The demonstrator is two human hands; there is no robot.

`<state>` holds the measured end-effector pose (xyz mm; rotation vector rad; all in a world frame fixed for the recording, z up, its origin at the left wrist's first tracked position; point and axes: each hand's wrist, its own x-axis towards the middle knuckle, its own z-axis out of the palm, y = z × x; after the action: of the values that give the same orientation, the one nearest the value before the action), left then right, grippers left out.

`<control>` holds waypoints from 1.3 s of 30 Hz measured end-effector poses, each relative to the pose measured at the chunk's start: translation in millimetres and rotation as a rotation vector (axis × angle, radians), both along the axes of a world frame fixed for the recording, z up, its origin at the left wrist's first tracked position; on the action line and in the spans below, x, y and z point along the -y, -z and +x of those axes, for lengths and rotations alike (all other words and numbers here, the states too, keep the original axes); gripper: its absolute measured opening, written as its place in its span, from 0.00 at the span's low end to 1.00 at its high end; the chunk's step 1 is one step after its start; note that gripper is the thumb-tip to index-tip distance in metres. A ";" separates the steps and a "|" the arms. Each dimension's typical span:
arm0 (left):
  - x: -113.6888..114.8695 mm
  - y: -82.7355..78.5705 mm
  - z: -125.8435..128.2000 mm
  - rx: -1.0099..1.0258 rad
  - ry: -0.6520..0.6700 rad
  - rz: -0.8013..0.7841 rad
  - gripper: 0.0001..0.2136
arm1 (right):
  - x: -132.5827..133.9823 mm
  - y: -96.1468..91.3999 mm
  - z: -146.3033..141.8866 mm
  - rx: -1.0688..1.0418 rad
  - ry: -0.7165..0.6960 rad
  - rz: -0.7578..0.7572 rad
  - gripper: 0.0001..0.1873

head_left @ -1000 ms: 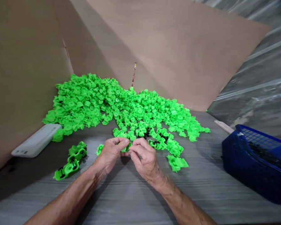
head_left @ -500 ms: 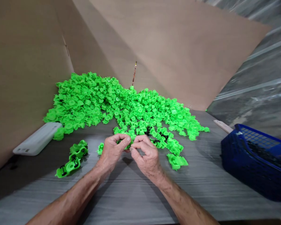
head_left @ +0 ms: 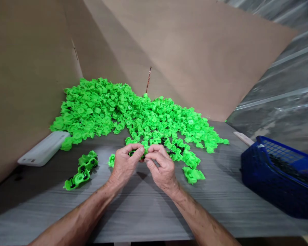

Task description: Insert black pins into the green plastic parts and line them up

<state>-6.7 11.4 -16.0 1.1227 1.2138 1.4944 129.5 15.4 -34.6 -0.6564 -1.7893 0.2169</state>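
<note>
At the middle of the table both hands meet over a small green plastic part (head_left: 145,151). My left hand (head_left: 125,161) is closed around it, thumb on top, with something dark showing under the fingers. My right hand (head_left: 162,167) has thumb and forefinger pinched at the part's right side; whatever lies between those fingertips is too small to make out. Left of the hands lie green pieces with black axle-like parts (head_left: 82,170) on them, end to end. One loose green piece (head_left: 111,160) sits beside my left hand, another (head_left: 193,175) to the right of my right hand.
A large heap of green plastic parts (head_left: 100,106) rests against the board walls (head_left: 190,61). A white phone-like object (head_left: 44,149) lies at the left. On the right stands a blue basket (head_left: 272,191) with black pieces (head_left: 289,167) inside. A thin stick (head_left: 148,80) rises behind the heap.
The view has shifted slightly. Both hands keep their grip at the green part, and the right fingertips have moved a little. Nothing has been let go.
</note>
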 end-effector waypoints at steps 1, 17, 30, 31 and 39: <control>0.1 -0.1 -0.3 -0.013 -0.004 0.002 0.08 | 0.1 -0.1 -0.3 -0.001 0.003 -0.006 0.08; -0.6 6.1 3.9 -0.127 -0.114 0.050 0.04 | 0.7 3.5 -10.9 -0.067 0.051 -0.081 0.10; -12.8 -17.7 -38.8 -0.304 -0.237 0.124 0.11 | -4.8 11.9 -1.9 -0.035 0.075 -0.055 0.06; -15.1 -19.9 -51.6 -0.473 -0.306 0.140 0.11 | -6.3 14.3 -0.8 0.000 0.071 -0.054 0.07; -15.2 3.8 -121.3 -1.502 -0.133 -0.004 0.18 | -8.0 29.8 0.5 0.307 0.070 -0.144 0.10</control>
<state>-127.9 26.7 -19.7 2.2995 2.2205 0.5060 130.0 23.4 -64.4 -0.8914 -2.0526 0.2069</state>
